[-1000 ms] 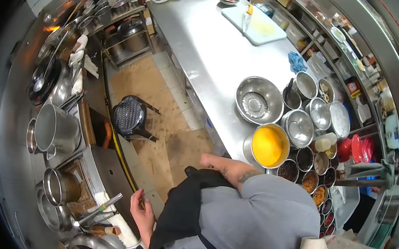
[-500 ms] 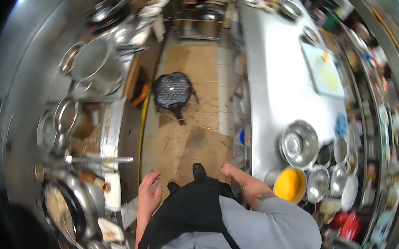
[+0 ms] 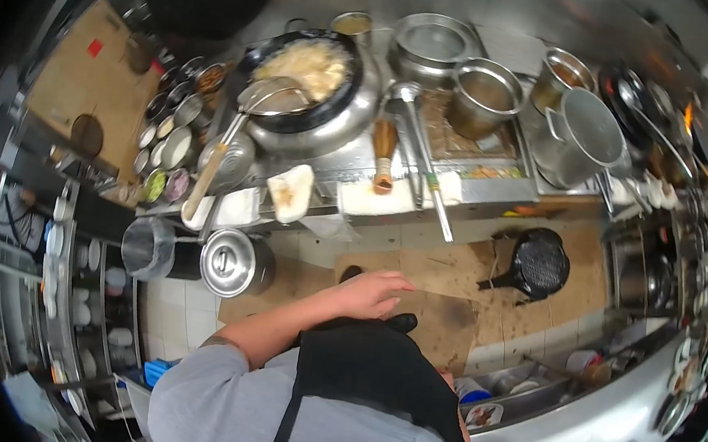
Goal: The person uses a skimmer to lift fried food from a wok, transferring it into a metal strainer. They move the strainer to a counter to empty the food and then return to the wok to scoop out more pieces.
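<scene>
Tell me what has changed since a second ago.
The person has turned left, away from the prep table: the wok of food now lies ahead, the black stool to the right. The left hand has swung forward, open and empty; the right hand has left view. Nothing taken or let go; big pot and stool unmoved.

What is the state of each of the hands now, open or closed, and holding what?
Left hand: open, fingers stretched out, holding nothing.
Right hand: not in view, so it cannot be told.
</scene>
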{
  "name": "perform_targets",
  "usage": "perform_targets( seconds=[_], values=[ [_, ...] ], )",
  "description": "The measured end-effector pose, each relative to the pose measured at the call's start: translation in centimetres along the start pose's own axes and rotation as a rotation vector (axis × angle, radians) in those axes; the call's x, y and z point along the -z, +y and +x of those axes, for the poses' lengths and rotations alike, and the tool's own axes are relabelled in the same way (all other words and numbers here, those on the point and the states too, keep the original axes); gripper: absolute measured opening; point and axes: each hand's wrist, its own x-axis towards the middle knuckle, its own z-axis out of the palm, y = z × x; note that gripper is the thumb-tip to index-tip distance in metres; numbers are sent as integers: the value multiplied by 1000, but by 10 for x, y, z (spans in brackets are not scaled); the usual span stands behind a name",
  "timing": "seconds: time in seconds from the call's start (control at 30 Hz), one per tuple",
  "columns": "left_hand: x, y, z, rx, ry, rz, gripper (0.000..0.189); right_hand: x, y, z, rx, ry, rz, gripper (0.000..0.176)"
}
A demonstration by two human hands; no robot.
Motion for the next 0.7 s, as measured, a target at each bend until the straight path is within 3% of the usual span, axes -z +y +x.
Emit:
perform_targets(
  seconds=[0.03, 0.13, 0.27, 0.4, 0.47, 0.57, 0.7],
  values=[
    [8, -7, -12, 32, 37, 14, 39, 5, -24, -8, 18, -25, -82, 16],
    [46, -33, -59, 119, 195, 126, 41, 15, -93, 2, -169, -115, 89, 15],
    [130, -65, -136, 317, 488, 328, 51, 2, -191, 21, -175, -25, 211, 20],
    [198, -120, -225, 489, 799, 493, 63, -43, -290, 42, 6, -63, 86, 30],
    [221, -154, -261, 671, 914, 659, 70, -81, -350, 30, 158, -132, 45, 27],
    [249, -176, -292, 937, 893, 634, 78, -141, -445, -3, 407, -279, -110, 31],
    [264, -261, -324, 805, 887, 302, 80, -218, -540, -35, 725, -427, -297, 34]
  ],
)
